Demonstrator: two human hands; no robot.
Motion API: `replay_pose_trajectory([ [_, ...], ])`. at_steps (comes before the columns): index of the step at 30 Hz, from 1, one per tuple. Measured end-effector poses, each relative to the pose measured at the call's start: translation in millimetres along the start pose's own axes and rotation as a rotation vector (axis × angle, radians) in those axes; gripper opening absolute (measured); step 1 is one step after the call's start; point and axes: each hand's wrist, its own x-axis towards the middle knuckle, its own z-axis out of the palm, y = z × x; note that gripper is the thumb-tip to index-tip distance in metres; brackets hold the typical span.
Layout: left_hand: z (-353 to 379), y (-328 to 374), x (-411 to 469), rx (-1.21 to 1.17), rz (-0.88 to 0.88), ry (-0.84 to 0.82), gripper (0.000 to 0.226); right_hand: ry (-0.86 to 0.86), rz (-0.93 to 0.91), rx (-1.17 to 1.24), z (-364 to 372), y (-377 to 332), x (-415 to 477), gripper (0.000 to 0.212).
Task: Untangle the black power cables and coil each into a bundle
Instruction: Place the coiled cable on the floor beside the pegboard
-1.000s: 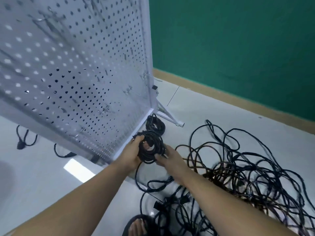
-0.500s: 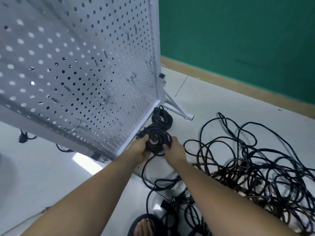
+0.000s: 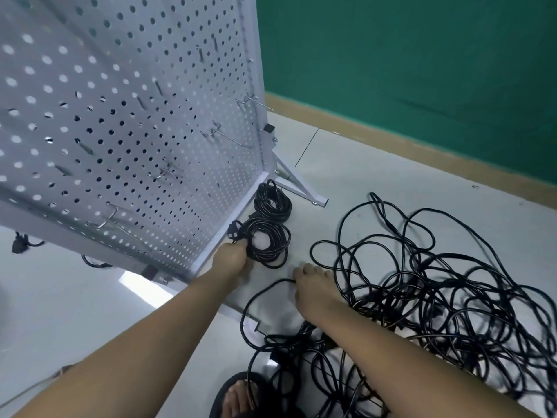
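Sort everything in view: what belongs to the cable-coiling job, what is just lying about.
Job: nearer coiled black cable bundle, at the left hand; farther coiled black cable bundle; tangled heap of loose black cables, by the right hand.
Lying about: white perforated metal pegboard; its wire hooks; black sandal.

Two coils lie on the floor (image 3: 346, 176) beside the pegboard's (image 3: 120, 131) lower edge: the near coil (image 3: 271, 241) in your left hand (image 3: 232, 259), the far coil (image 3: 272, 203) just behind it. The tangle (image 3: 437, 297) spreads rightward, its left edge under your right hand (image 3: 313, 292).
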Motion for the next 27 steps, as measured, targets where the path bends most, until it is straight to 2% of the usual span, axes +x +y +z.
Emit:
replay_pose_trajectory([
  [2,-3.8,-3.8,-4.3,-0.026,0.031,0.025,0.026,0.006,-0.009,0.047,-3.6,5.1,-2.6,0.039],
  [4,-3.8,-1.6,-16.7,-0.013,0.107,0.097,0.032,0.021,0.0,0.172,-4.8,8.1,-1.7,0.04],
  [6,-2.4,0.0,-30.9,0.056,0.22,0.197,0.053,0.042,0.067,0.471,-8.0,7.3,0.5,0.047],
  [8,0.4,0.3,-42.8,0.172,0.392,0.283,0.058,0.071,0.163,0.805,-14.1,4.2,8.8,0.058],
  [10,1.7,1.7,-46.5,0.279,0.545,0.356,0.047,0.088,0.199,0.995,-23.1,-1.0,22.9,0.063],
  [13,-0.5,5.2,-42.4,0.365,0.649,0.403,0.025,0.084,0.202,1.117,-32.3,-7.5,49.5,0.075],
  [17,-2.9,10.5,-39.2,0.423,0.686,0.361,0.024,0.002,0.288,1.32,-35.4,-13.9,79.3,0.093],
  [19,-2.3,13.5,-36.7,0.461,0.691,0.29,0.028,-0.012,0.327,1.31,-31.9,-14.4,91.5,0.085],
  [22,1.3,15.2,-32.2,0.529,0.726,0.151,0.032,-0.017,0.354,1.293,-27.4,-15.1,102.2,0.048],
  [23,2.0,15.2,-31.3,0.559,0.739,0.127,0.034,-0.015,0.361,1.302,-26.3,-15.9,103.4,0.041],
  [25,1.0,15.2,-28.5,0.618,0.77,0.11,0.036,-0.008,0.373,1.349,-25.9,-17.0,104.4,0.04],
  [27,-1.6,13.2,-24.6,0.717,0.866,0.122,0.03,-0.008,0.367,1.417,-28.7,-20.7,101.5,0.048],
])
